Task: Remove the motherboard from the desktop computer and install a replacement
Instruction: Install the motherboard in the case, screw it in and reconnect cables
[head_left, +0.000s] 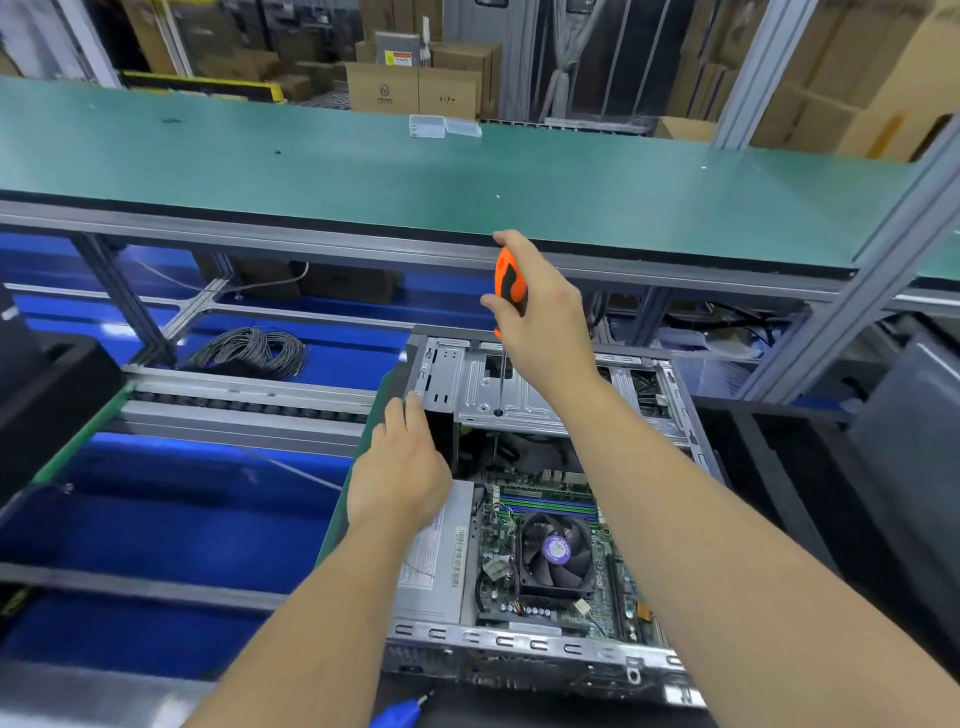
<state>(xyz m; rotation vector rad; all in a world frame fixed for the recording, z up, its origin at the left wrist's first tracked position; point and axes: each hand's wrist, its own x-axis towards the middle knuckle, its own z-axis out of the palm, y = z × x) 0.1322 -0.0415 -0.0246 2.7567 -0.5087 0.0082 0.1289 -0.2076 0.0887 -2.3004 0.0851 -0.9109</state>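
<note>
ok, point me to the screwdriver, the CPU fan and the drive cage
screwdriver (508, 278): head view, on the orange handle above the gripping fingers.
CPU fan (557, 550): head view, on the purple hub label.
drive cage (524, 397): head view, on its bare metal top plate.

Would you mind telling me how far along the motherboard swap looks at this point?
Early stage. Done: the computer case lies open, its inside exposed. In hand: the right hand holds an orange screwdriver upright, tip on the metal drive cage, while the left hand steadies the case's left side. Left: the motherboard with its CPU fan sits inside; removal and replacement remain.
</note>
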